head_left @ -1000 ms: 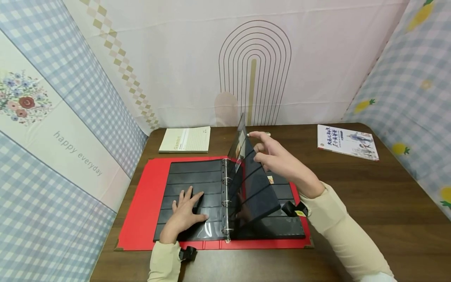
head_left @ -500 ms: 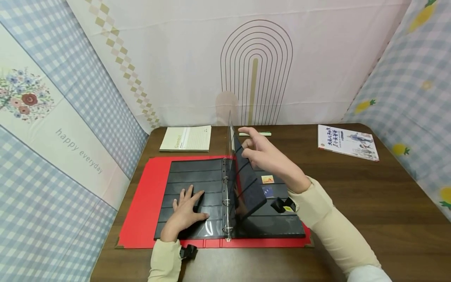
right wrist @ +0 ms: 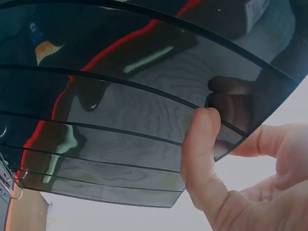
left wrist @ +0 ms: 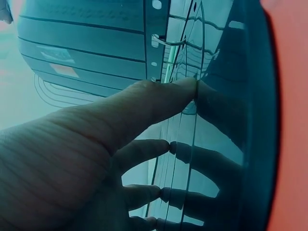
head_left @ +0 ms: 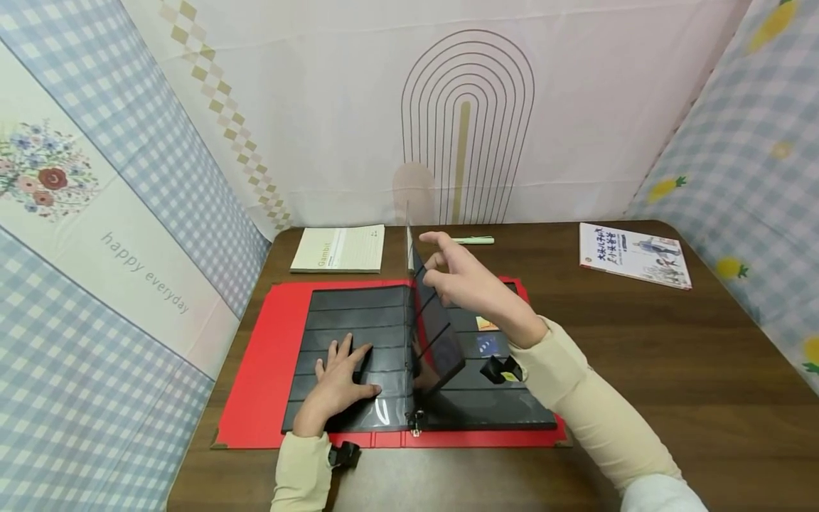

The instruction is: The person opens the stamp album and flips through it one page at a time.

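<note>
1. The red binder (head_left: 246, 377) lay open on the wooden counter (head_left: 652, 355) before you, its metal rings (head_left: 416, 424) running along its middle.
2. Your left hand (head_left: 335, 387) rested on the left page (head_left: 358, 313), over the binder's left half. Its fingers were spread wide with the tips touching the glossy strips — it gripped nothing.
3. Your right hand (head_left: 463, 277) hung above the binder's right half, closed to a narrow pinch. The right wrist view showed thumb and finger on opposite faces of the raised page (head_left: 441, 348), near one corner.
4. That raised page stood nearly upright from the binder's middle, its dark pockets throwing back reflections.
5. The right page (head_left: 505, 409) lay flat on the binder's right half. It bore a small orange picture (head_left: 486, 323) and, just beside it on your side, a small blue picture (head_left: 488, 345).
6. Beyond the binder's left half, near its far edge, lay a pale notebook (head_left: 339, 249) marked "Gambit".
7. Beyond the binder's right half lay a light green pen (head_left: 475, 240); farther to the right — well apart from the binder — was an illustrated book (head_left: 635, 254).
8. Behind the binder rose a white cloth (head_left: 333, 121) with line-drawn arches.
</note>
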